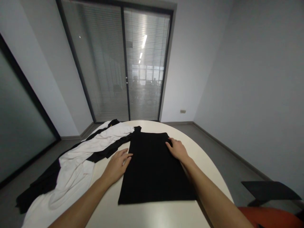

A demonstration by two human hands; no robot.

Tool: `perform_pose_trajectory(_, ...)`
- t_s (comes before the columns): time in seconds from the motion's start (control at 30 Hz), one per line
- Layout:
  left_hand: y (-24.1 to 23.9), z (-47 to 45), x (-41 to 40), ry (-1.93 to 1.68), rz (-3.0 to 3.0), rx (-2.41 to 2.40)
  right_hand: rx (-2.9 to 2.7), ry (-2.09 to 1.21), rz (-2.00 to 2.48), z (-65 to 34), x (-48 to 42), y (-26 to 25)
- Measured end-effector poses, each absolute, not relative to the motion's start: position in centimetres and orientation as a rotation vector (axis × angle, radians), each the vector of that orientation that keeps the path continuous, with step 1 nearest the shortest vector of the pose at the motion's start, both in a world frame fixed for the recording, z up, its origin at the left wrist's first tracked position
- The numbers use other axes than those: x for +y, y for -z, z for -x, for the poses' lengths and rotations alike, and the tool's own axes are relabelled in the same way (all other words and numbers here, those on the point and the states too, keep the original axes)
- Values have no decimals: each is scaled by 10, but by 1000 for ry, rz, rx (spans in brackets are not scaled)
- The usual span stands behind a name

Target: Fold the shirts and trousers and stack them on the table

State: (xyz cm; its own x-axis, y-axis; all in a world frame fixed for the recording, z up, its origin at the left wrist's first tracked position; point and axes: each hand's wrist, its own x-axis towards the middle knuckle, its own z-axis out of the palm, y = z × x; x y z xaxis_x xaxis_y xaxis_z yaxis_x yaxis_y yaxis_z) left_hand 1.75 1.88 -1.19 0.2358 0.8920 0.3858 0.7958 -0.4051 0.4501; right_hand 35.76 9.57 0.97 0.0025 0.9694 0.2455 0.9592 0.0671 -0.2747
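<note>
A black piece of clothing (154, 171) lies flat on the pale table, folded into a neat shape that is wider at the near end. Against its left edge rests my left hand (118, 164), fingers spread and thumb pointing across the cloth's border. My right hand (176, 148) is on the upper right edge, its fingers stretched out and lying on the fabric. Neither hand grips anything. Whether the garment is a shirt cannot be told, since its collar and sleeves do not show.
White clothing (78, 158) and black clothing (45, 177) lie loosely piled along the left side of the round table (201, 158), hanging past its edge. A chair with an orange-red seat (270, 217) and a black armrest (270, 190) stands at the lower right. Glass doors are behind the table.
</note>
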Motion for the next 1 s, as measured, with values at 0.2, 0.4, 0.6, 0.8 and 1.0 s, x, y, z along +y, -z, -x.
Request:
perform_pose_trajectory(0.2, 9, -22, 23, -930, -2189, 1636, -1800, -241, 1896, -377, 101, 7)
perform_pose_trajectory(0.4, 16, -30, 34, -1008, -1845, 1668, -1750, -329, 1902, -381, 101, 10)
perform_pose_trajectory(0.6, 10, -28, 32, -987, -1613, 1504, -1721, -754, 1755, -394, 101, 7)
perform_pose_trajectory(0.8, 3, -10, 13, -704, -1368, 1310, -1664, -1221, 1548, -407, 91, 5)
perform_pose_trajectory(1.0, 13, -19, 38, -1093, -1188, 1384, -1637, -787, 1534, -393, 112, 23)
